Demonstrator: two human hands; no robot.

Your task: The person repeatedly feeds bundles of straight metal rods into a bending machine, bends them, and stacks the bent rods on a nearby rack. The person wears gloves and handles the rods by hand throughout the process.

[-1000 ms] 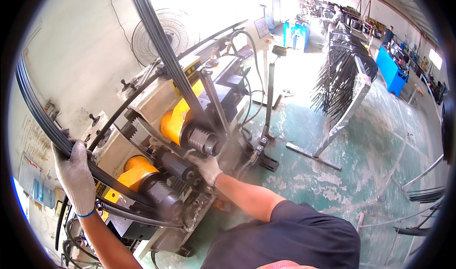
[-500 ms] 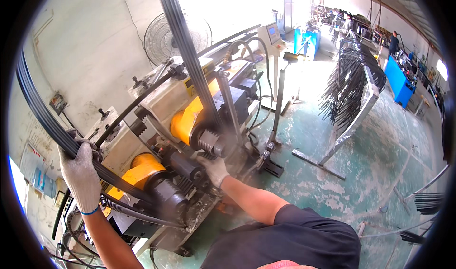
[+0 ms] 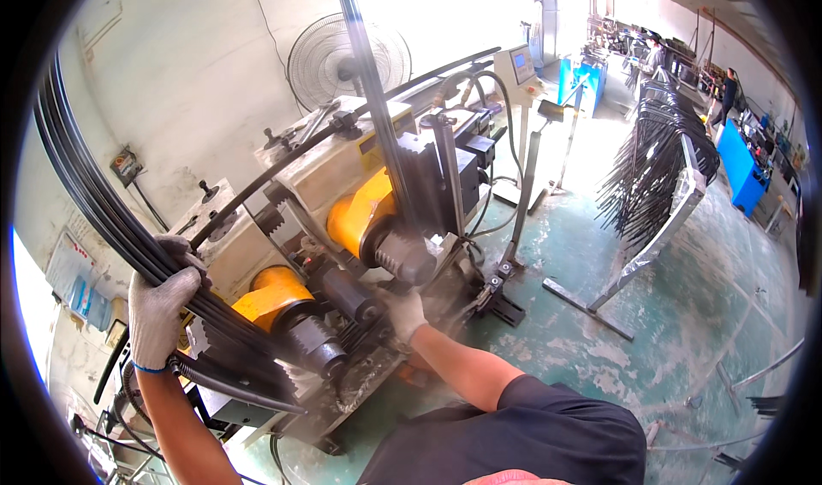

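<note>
My left hand (image 3: 163, 315), in a pale knit glove, is closed around a bundle of long black rods (image 3: 111, 220). The rods curve up to the far left and run down past the nearer yellow bending arm (image 3: 276, 295) of a machine (image 3: 315, 170). A gloved right hand (image 3: 402, 314), mine too, reaches in low between the machine's two ribbed dark rollers. It is beside a dark cylinder (image 3: 342, 290); its fingers are blurred and partly hidden. A second bundle of rods (image 3: 370, 83) rises steeply beside the farther yellow arm (image 3: 364, 211).
A round fan (image 3: 347, 65) stands behind the machine by the wall. To the right, a metal rack (image 3: 651, 237) carries many bent black rods (image 3: 655, 155). A control box (image 3: 518, 64) and blue cabinets (image 3: 741, 166) stand farther off, with two people in the distance.
The view has shifted, so the scene sits more to the right and lower. The rods in my left hand look more fanned out, and jagged block edges show beside both bundles.
</note>
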